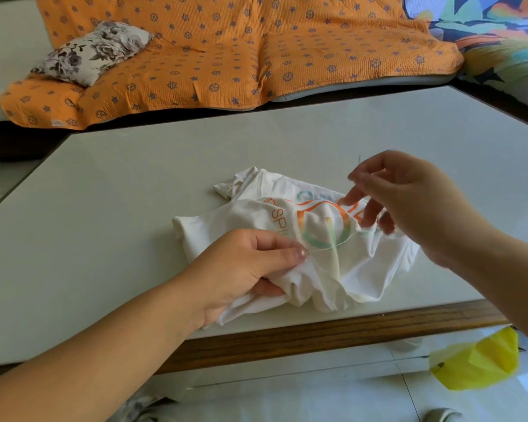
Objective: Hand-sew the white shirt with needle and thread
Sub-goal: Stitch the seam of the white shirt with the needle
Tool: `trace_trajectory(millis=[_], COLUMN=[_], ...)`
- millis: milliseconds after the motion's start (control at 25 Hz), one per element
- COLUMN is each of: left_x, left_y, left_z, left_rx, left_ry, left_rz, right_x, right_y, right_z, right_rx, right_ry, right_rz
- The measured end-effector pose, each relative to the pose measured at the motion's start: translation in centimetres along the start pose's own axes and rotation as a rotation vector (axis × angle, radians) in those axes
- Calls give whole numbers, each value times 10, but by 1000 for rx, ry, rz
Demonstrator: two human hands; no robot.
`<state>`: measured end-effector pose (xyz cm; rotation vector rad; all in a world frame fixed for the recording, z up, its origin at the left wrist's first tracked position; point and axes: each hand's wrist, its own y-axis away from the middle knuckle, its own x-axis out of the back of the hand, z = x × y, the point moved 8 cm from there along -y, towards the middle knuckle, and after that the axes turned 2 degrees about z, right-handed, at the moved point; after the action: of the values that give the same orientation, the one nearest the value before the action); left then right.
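Left hand [244, 263] gripping white shirt [363, 269], right hand [409, 202] pinching needle [359, 159], orange "SP" lettering [276, 216]

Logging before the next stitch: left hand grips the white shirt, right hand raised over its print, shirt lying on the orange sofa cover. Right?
Not quite. The head view shows the white shirt on the pale table, not the orange sofa cover behind it. The left hand does grip the shirt and the right hand is raised over its print.
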<state>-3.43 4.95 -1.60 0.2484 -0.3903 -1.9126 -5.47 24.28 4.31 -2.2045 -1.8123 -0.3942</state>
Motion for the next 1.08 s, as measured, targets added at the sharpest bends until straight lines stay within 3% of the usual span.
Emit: trace_trajectory(millis=[120, 200, 320, 480, 680, 800, 1080], left_x=[2, 1, 0, 15, 19, 14, 15], left_y=[-1, -1, 2, 6, 9, 7, 4], left_z=[5, 7, 8, 16, 23, 22, 13], left_rx=[-67, -106, -116, -169, -247, -255, -154], left_ry=[41, 18, -52, -406, -477, -420, -38], left_rz=[31, 32, -6, 54, 109, 93, 100], right_x=[-38, -53, -54, -42, -41, -41, -37], right_y=[42, 60, 54, 46, 48, 47, 47], right_z=[-3, -2, 11, 9, 6, 4, 1], right_rx=[-205, -228, -188, -78, -42, -33, 5], right_ry=[-188, -215, -113, 4, 23, -35, -97], right_rz=[-361, -477, -407, -298, -298, -281, -229])
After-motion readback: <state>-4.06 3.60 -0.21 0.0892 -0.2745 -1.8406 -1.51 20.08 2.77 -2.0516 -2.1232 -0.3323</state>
